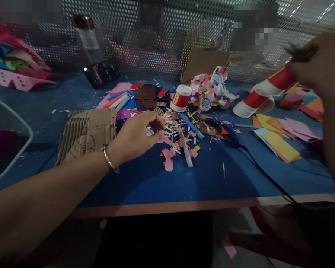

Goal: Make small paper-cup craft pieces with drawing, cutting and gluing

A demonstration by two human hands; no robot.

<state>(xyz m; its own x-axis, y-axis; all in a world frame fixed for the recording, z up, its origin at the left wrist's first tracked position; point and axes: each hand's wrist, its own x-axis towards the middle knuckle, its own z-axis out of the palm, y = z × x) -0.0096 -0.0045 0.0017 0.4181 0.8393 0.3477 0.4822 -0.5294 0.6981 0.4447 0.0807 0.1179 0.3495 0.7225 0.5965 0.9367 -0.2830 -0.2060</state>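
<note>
My left hand [138, 134] hovers over paper scraps [169, 163] with fingers curled, thumb and index apart and nothing visible between them. At the upper right, my right hand [314, 56] grips one end of joined red-and-white paper cups [281, 82], which are tilted. A small dark pointed thing juts from its fingertips, too dim to name. Beyond my left hand a single paper cup [181, 97] stands upside down. To its right sits a cluster of small cut cup pieces [209, 89] with pink paper bits. A blue glue gun [233, 134] lies nearer the right hand.
Corrugated cardboard [92, 130] lies left of my hand. A phone [102, 73] and a bottle [86, 35] stand by the perforated panel. Coloured paper sheets [281, 143] spread at right. The glue gun's cord [264, 175] crosses the table edge [167, 209]. Pens or markers [191, 126] lie among scraps.
</note>
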